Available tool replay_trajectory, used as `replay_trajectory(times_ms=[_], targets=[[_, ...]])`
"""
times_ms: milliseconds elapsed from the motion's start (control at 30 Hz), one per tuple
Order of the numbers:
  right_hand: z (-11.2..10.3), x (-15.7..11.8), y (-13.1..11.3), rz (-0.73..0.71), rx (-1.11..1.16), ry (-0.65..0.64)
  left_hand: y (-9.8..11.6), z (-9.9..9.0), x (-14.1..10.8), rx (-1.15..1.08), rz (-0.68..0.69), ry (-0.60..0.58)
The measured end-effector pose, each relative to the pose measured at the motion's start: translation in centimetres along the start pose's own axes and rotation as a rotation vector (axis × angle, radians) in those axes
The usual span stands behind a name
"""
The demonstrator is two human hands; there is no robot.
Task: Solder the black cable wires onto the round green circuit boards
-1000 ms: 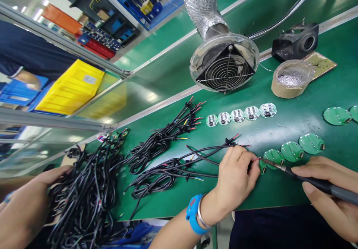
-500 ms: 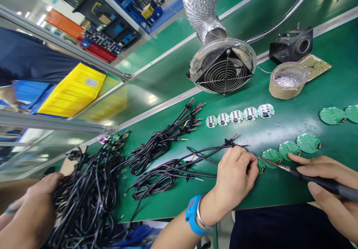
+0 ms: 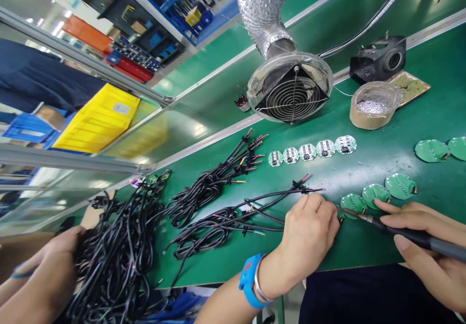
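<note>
My left hand [image 3: 309, 236], with a blue band and a bangle at the wrist, is closed at the left end of a row of green round circuit boards [image 3: 376, 196]. Its fingertips are hidden behind the knuckles, so what they pinch cannot be made out. My right hand [image 3: 425, 236] is closed around a black-handled soldering iron [image 3: 411, 233]. The iron's tip lies over the board nearest my left hand. Black cables [image 3: 269, 198] with stripped red ends lie just left of my left hand.
Behind stand a fume extractor fan [image 3: 295, 93], a tub of solder bits [image 3: 373, 105] and a black iron holder [image 3: 378, 59]. White-faced boards [image 3: 307, 152] form another row. Left, another person's hand [image 3: 60, 251] touches a large cable heap [image 3: 120, 256]. A yellow bin [image 3: 98, 118] is beyond the partition.
My left hand has turned slightly and its fingers now cover the red wire end and more of the leftmost board. The soldering iron has barely moved. Beyond the partition, the other person's arm has shifted.
</note>
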State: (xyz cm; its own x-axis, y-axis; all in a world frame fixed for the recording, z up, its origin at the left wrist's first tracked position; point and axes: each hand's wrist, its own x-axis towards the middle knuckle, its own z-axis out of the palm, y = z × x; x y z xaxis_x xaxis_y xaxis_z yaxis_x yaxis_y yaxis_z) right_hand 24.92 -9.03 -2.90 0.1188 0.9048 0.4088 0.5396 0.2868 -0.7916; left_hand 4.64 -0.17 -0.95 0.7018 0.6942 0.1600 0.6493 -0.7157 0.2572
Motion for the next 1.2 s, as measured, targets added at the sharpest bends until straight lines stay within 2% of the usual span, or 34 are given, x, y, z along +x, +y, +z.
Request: replay_trajectory(times_ms=[333, 500, 767, 833, 900, 1000, 1100, 1200], targets=[[0.1, 0.3, -0.1, -0.021, 0.0, 0.02, 0.3, 0.2, 0.4, -0.005, -0.094, -0.017], [0.2, 0.4, -0.1, -0.049, -0.01, 0.03, 0.4, 0.0, 0.7, 0.044, -0.075, -0.042], [-0.4, -0.3, 0.1, 0.018, -0.021, 0.085, 0.3, 0.0, 0.7, 0.093, -0.041, -0.028], [-0.8, 0.1, 0.6, -0.025, -0.105, 0.092, 0.3, 0.0, 0.7, 0.106, -0.027, -0.024], [-1.1, 0.9, 1.4, -0.148, -0.23, 0.064, 0.4, 0.0, 0.8, 0.123, -0.012, -0.017], [-1.1, 2.0, 3.2, -0.315, -0.379, -0.061, 0.6, 0.0, 0.8, 0.126, -0.008, -0.012], [-0.8, 2.3, 4.7, -0.323, -0.414, -0.133, 0.2, -0.4, 0.7, 0.015, -0.004, -0.003], [-0.6, 1.7, 5.3, -0.296, -0.405, -0.109, -1.3, -1.0, 0.8, -0.088, -0.055, 0.073]])
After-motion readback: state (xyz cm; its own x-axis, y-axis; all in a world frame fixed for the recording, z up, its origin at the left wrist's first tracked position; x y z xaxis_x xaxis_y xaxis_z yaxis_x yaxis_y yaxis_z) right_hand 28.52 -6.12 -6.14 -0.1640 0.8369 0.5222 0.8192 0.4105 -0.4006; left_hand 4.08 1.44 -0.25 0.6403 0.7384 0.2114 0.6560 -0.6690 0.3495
